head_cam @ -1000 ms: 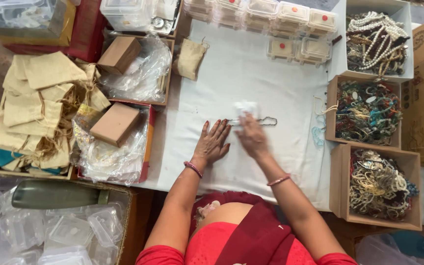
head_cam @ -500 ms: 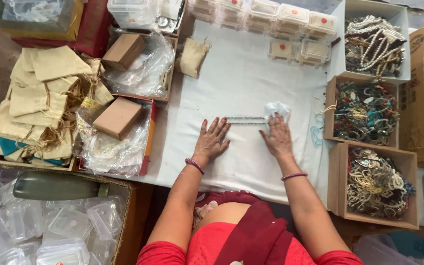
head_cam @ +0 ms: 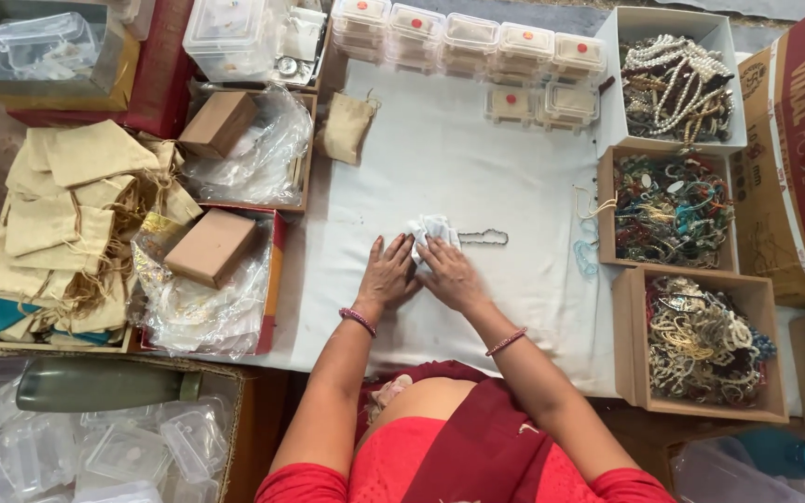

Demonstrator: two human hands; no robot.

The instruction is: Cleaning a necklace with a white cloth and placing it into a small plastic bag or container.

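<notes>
My left hand (head_cam: 387, 276) lies flat on the white table cover (head_cam: 477, 168), fingers spread, its fingertips at the left edge of a small crumpled white cloth (head_cam: 430, 229). My right hand (head_cam: 449, 272) presses down on that cloth from the near side. A thin silver chain (head_cam: 484, 238) stretches out to the right from under the cloth. Both wrists wear bead bracelets.
Three open boxes of bead jewellery (head_cam: 673, 210) line the right side. Small clear plastic cases (head_cam: 477, 37) stand in a row at the far edge. Cloth pouches (head_cam: 58, 224), brown boxes (head_cam: 211, 247) and plastic bags fill trays on the left. Empty clear cases (head_cam: 123, 452) lie at the near left.
My right hand has slid the white cloth leftward along the chain, from its right end to its left end. My left hand has stayed flat on the table.
</notes>
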